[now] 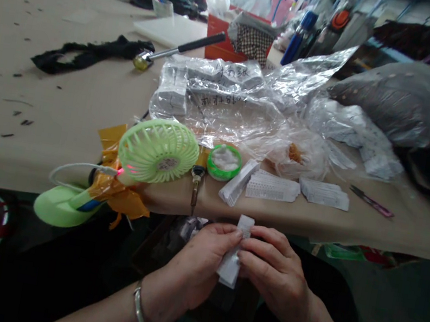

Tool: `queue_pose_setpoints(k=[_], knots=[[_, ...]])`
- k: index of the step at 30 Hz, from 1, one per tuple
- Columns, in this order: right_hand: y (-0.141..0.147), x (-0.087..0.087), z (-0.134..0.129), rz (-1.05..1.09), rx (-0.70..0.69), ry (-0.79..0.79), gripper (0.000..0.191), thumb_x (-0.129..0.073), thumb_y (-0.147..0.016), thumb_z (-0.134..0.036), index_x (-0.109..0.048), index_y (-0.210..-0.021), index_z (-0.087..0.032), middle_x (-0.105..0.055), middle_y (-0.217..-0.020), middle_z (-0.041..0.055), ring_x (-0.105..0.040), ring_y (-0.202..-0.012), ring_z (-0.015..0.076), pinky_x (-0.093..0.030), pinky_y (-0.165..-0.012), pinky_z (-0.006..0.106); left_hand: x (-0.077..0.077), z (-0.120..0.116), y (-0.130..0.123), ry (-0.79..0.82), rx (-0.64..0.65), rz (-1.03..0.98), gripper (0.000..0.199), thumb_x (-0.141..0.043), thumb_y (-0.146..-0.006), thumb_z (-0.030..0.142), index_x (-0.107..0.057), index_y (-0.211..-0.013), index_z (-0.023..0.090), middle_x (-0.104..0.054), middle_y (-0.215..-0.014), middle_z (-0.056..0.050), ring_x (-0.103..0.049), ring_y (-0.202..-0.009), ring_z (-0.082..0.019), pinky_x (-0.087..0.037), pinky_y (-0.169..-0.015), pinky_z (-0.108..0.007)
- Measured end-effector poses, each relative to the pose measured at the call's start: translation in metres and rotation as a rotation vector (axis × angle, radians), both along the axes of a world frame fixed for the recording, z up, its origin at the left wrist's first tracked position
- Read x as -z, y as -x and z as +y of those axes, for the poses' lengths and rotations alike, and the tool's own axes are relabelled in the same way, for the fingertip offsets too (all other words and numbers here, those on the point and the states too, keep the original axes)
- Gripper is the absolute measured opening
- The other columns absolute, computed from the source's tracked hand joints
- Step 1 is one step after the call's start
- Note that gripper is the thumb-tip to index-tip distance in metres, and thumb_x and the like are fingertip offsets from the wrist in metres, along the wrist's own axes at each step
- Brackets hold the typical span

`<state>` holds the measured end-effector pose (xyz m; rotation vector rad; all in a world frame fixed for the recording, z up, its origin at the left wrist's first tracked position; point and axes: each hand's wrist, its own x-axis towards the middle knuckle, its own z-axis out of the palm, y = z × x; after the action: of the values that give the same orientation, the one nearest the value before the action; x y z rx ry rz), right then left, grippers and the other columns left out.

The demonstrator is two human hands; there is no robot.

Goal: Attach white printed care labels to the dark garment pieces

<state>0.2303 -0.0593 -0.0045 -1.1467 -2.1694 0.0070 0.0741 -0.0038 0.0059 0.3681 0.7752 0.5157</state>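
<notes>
From my head, looking down, I see both my hands in front of the near edge of the counter (79, 133), over my lap. My left hand (202, 260), with a bracelet (141, 308) on the wrist, has its thumb and fingers pinched on a narrow bundle of white paper slips (229, 268), which stands slantwise between my two hands. My right hand (281, 271) comes in from the other side, its fingers bent and their tips touching the bundle; its thumb is hidden, so I cannot tell whether it is clamped too. Just beyond, near the edge, lie a folded paper strip (238, 182), a fanned stack of slips (272, 187) and, right of it, a smaller stack (325, 194), with a pen (371, 201) farther right. Left of these sit a green tub (222, 175) holding something white, a thin-tipped tool (195, 185) pointing towards me, and a light green fan (159, 151) with brown tape (106, 184) on its handle. Behind the tub spread clear plastic bags (243, 113); farther left are a hammer (179, 49) with a yellowish head and a black cloth (92, 55).
</notes>
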Motion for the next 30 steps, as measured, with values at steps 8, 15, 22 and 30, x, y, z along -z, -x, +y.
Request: queue_pose_setpoints(k=[8, 15, 22, 30], knots=[[-0.082, 0.009, 0.014, -0.255, 0.711, -0.054, 0.064, -0.049, -0.089, -0.05, -0.042, -0.134, -0.006, -0.051, -0.128, 0.0241, -0.043, -0.123, 0.0376, -0.039, -0.098, 0.06, 0.004, 0.0, 0.0, -0.004, 0.091, 0.187, 0.015, -0.06, -0.084, 0.026, -0.061, -0.084, 0.011, -0.07, -0.07, -0.007, -0.065, -0.059, -0.014, -0.052, -0.057, -0.025], [-0.102, 0.02, -0.001, -0.265, 0.633, -0.064, 0.032, -0.054, -0.09, -0.028, -0.057, -0.119, -0.015, -0.062, -0.117, 0.0147, -0.054, -0.114, 0.0301, -0.043, -0.096, 0.05, 0.006, -0.002, -0.001, -0.001, 0.106, 0.232, 0.016, -0.061, -0.083, 0.027, -0.062, -0.085, 0.011, -0.071, -0.069, -0.007, -0.063, -0.055, -0.013, -0.051, -0.055, -0.024], [-0.078, 0.01, -0.008, 0.23, 0.508, -0.079, 0.019, -0.059, -0.085, -0.009, -0.065, -0.097, -0.022, -0.067, -0.102, 0.006, -0.064, -0.098, 0.0221, -0.05, -0.09, 0.042, 0.003, -0.003, -0.004, 0.011, 0.092, 0.203, 0.013, -0.058, -0.084, 0.023, -0.062, -0.082, 0.01, -0.07, -0.067, -0.007, -0.063, -0.053, -0.013, -0.05, -0.054, -0.025], [0.016, 0.008, -0.009, 0.16, -0.028, -0.006, 0.019, -0.056, -0.083, -0.006, -0.064, -0.097, -0.017, -0.068, -0.1, 0.0096, -0.058, -0.109, 0.0266, -0.046, -0.093, 0.048, 0.006, -0.005, 0.0, -0.046, -0.035, -0.006, 0.015, -0.067, -0.075, 0.02, -0.071, -0.081, 0.007, -0.068, -0.068, -0.006, -0.059, -0.056, -0.01, -0.041, -0.051, -0.018]])
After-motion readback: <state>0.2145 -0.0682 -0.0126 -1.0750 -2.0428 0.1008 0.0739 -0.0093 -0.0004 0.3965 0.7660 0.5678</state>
